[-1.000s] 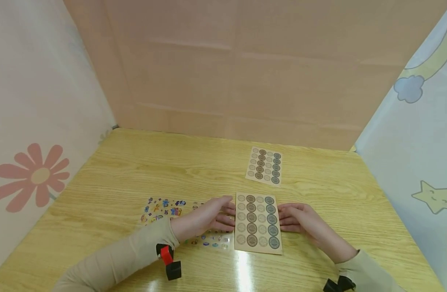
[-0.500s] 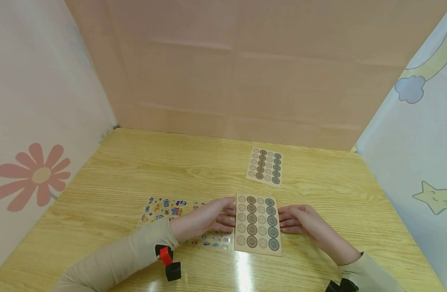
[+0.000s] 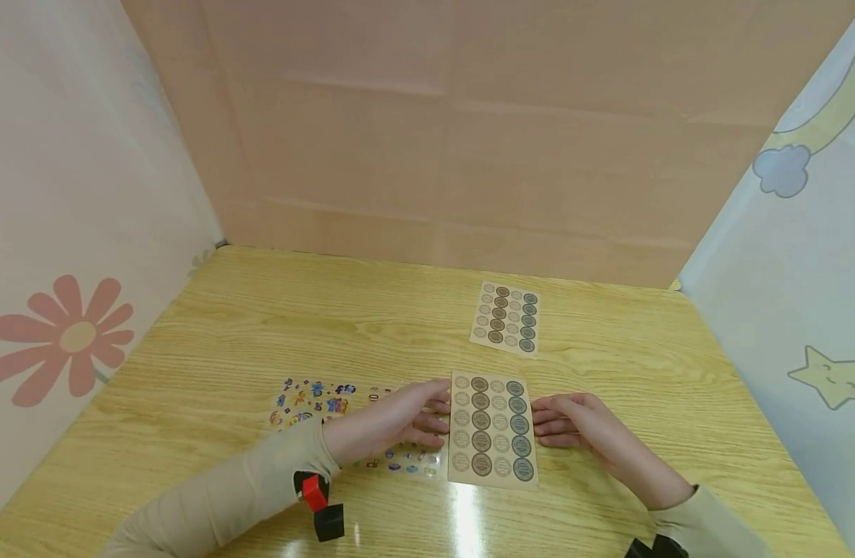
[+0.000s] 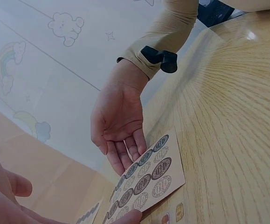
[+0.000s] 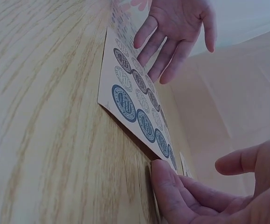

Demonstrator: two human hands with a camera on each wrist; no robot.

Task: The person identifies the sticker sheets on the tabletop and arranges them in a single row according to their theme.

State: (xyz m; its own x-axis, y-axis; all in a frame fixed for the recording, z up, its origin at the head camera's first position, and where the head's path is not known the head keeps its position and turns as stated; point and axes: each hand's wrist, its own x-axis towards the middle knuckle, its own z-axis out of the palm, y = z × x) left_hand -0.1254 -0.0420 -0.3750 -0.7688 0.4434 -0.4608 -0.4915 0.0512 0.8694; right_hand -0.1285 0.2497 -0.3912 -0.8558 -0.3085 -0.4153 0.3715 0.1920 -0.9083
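Note:
A tan sheet of round stickers [image 3: 499,425] lies on the table between my two hands, with columns of pale, brown and blue-grey circles. My left hand [image 3: 402,415] is at its left edge, fingers extended and fingertips at or very near the paper. On the opposite side, my right hand [image 3: 577,422] has its relaxed, straight fingers against the right edge. A narrow shadow shows under that edge of the sheet in the right wrist view. Colourful clear sticker sheets [image 3: 318,393] lie under and left of my left hand and forearm, partly hidden.
A second tan sheet with round stickers [image 3: 505,318] lies farther back on the wooden table [image 3: 329,310]. An orange-brown backdrop [image 3: 427,155] stands behind the table. Patterned white panels [image 3: 783,294] stand at both sides.

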